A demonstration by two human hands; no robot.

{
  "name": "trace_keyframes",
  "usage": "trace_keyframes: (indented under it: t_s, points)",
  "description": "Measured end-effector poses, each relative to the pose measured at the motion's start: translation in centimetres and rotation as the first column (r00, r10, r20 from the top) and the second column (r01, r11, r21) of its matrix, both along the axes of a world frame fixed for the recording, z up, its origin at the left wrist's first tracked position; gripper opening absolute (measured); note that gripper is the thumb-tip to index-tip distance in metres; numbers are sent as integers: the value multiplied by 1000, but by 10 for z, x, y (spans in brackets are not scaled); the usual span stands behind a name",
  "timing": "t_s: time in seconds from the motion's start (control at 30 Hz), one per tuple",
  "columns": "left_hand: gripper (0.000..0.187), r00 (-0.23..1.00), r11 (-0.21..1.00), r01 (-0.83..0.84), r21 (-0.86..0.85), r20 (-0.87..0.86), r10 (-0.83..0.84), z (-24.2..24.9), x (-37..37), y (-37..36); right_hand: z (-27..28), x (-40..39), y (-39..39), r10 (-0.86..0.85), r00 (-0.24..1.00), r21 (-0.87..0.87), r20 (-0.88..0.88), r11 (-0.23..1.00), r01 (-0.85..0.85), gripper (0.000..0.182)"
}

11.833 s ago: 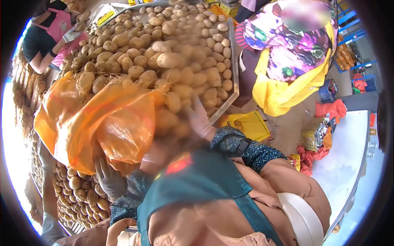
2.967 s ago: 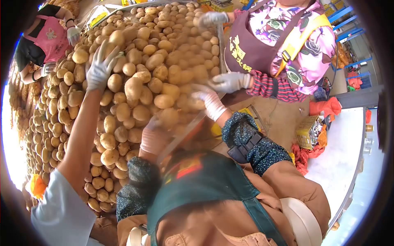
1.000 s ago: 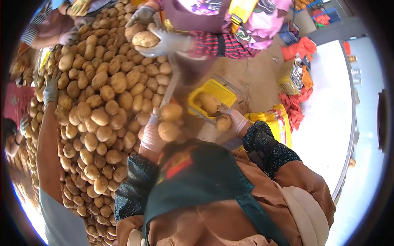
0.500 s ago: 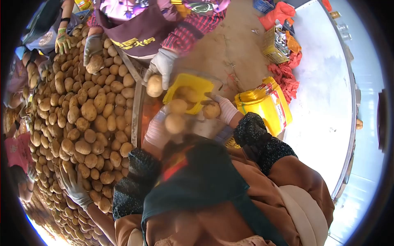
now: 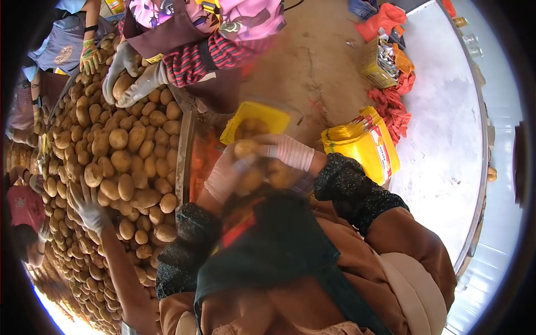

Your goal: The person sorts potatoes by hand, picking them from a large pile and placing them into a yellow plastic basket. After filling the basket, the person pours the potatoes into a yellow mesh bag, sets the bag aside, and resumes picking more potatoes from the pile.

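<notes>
My left hand (image 5: 222, 174), in a pale glove, is closed around a potato (image 5: 246, 148), its fingers partly blurred. My right hand (image 5: 287, 152), gloved as well, reaches across from the other side with its fingers closed on the same potato. Just beyond them a yellow open-topped container (image 5: 272, 116) holds several potatoes. Two more potatoes, the left one (image 5: 251, 180) and the right one (image 5: 282, 175), show blurred below my hands, close to my apron.
A large heap of potatoes (image 5: 128, 162) fills the left behind a metal edge (image 5: 185, 148). Co-workers' gloved hands reach over it, one pair with a potato (image 5: 123, 85). Folded yellow bags (image 5: 360, 144) lie right, beside a white table (image 5: 435, 123). A crate (image 5: 373, 64) stands farther back.
My right hand has moved left to meet my left hand at a potato. The co-worker opposite has swung a hand from beside the yellow container back to the heap.
</notes>
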State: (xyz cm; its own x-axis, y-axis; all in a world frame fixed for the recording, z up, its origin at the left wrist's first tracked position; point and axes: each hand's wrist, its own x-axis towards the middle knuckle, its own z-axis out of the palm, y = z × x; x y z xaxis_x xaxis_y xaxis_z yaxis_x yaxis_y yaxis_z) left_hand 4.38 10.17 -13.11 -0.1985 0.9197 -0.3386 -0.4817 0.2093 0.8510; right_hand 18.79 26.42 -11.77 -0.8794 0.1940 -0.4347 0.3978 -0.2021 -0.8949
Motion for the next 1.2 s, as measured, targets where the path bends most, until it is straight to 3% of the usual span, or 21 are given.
trace_keyframes:
  t_s: [0.1, 0.17, 0.23, 0.37, 0.47, 0.57, 0.63, 0.7, 0.73, 0.8, 0.87, 1.0, 1.1, 1.2]
  points:
    - [58, 986, 986, -93, -138, 124, 110, 12, 0, -4, -4, -2, -2, -185, 983, -259, 6, 949, 180, 47]
    - [55, 929, 988, -129, -89, 338, 152, 20, -5, -8, 13, -6, -3, -378, 917, -474, 125, 789, 390, 42]
    - [55, 851, 988, -143, -55, 504, 151, 14, -16, -18, 20, -6, 1, -439, 887, -534, 146, 720, 444, 39]
    - [65, 728, 968, -232, -96, 643, 238, 25, -9, -30, 3, -7, 0, -546, 831, -708, 108, 545, 450, 36]
    - [73, 681, 976, -204, -80, 705, 201, 38, -3, -34, 13, -17, -16, -658, 752, -495, -18, 660, 565, 32]
    - [83, 682, 965, -248, -82, 692, 234, 29, -4, -40, 19, -34, -29, -715, 698, -474, -33, 626, 619, 30]
    - [84, 666, 967, -252, -36, 718, 200, 28, -8, -42, 5, -36, -29, -552, 816, -202, -169, 830, 520, 32]
    - [84, 654, 962, -269, -43, 725, 215, 33, -8, -43, 3, -37, -25, -290, 916, 78, -278, 943, 323, 37]
    - [84, 651, 956, -284, -74, 717, 248, 42, -7, -41, 9, -35, -20, -118, 940, 210, -321, 958, 193, 41]
    - [83, 661, 955, -292, -47, 712, 237, 53, -11, -40, 19, -39, -21, 25, 952, 312, -306, 947, 76, 46]
    - [81, 686, 960, -273, 66, 713, 146, 58, -15, -40, 35, -41, -34, -45, 972, 248, -230, 963, 103, 50]
    - [79, 708, 937, -349, -26, 648, 282, 78, -16, -42, 48, -44, -40, -122, 988, 4, -90, 992, 123, 49]
    - [79, 698, 937, -350, -9, 664, 267, 71, -17, -45, 50, -41, -45, -118, 980, 158, -160, 977, 144, 42]
    - [79, 675, 945, -328, -10, 698, 242, 65, -16, -48, 53, -36, -44, -193, 974, 147, -122, 966, 210, 38]
